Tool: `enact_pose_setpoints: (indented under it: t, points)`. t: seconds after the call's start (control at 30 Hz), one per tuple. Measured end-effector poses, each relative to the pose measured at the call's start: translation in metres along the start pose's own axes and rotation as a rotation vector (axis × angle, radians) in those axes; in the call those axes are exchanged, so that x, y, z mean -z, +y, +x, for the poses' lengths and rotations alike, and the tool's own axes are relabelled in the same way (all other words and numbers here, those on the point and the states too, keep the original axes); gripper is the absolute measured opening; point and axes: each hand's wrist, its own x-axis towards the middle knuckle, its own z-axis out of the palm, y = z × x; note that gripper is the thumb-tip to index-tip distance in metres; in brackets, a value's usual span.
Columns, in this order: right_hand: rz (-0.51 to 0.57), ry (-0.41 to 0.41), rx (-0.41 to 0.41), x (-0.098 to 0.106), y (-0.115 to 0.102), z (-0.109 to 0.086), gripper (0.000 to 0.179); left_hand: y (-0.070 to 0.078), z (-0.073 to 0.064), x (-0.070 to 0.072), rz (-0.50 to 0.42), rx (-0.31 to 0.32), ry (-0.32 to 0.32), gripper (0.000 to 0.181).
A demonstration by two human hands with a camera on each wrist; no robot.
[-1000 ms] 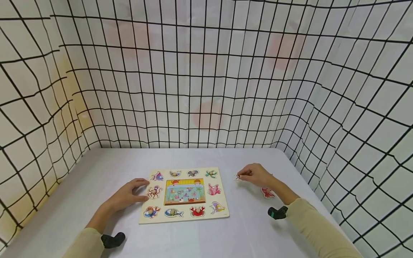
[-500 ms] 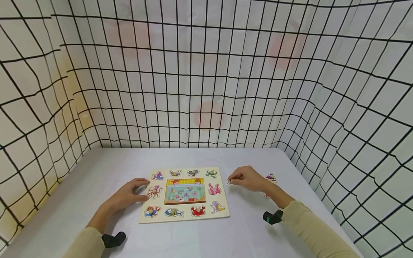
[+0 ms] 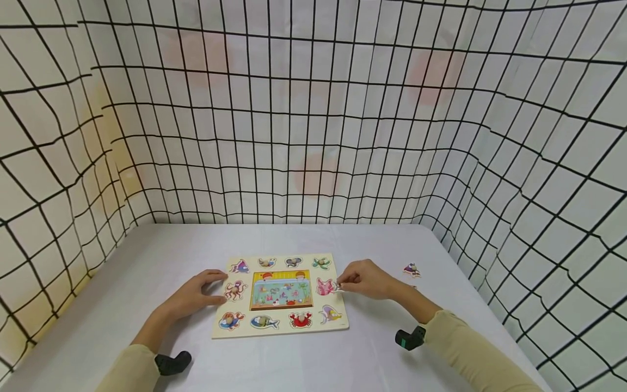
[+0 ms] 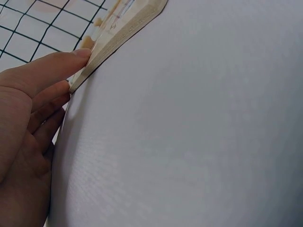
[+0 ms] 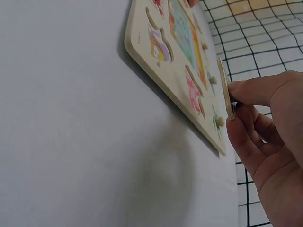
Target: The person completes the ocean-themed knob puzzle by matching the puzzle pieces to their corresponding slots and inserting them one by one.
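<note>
A wooden peg puzzle board (image 3: 281, 325) with sea-animal shapes lies on the table. My right hand (image 3: 364, 279) pinches a thin wooden puzzle piece (image 5: 225, 90) by its back knob, over the board's right edge beside the pink recess (image 3: 325, 287). The piece is tilted nearly edge-on in the right wrist view, so its picture is hidden. At the board's left edge rests my left hand (image 3: 195, 296), thumb and fingers spread; in the left wrist view its thumb (image 4: 81, 53) touches the edge. The pink recess and the yellow-purple fish recess (image 5: 160, 45) hold no piece.
To the right of the board lies a purple puzzle piece (image 3: 411, 269). A red piece (image 3: 414, 287) is almost wholly hidden behind my right forearm. White walls with a black grid (image 3: 313, 136) enclose the table (image 3: 313, 365) at the back and sides.
My right hand has moved left and slightly nearer, carrying the puzzle piece from the table on the right to the board's right edge. My left hand has stayed in place.
</note>
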Motion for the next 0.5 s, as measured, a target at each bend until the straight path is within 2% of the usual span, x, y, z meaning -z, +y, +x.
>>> enact_pose_setpoints:
  t: [0.17, 0.5]
  points:
    - [0.016, -0.018, 0.017, -0.008, -0.004, -0.001, 0.012, 0.0, 0.0, 0.0, 0.004, -0.001, -0.001, 0.068]
    - [0.037, -0.107, 0.013, -0.025, -0.012, -0.003, 0.012, 0.001, 0.0, 0.0, -0.002, 0.001, -0.002, 0.067]
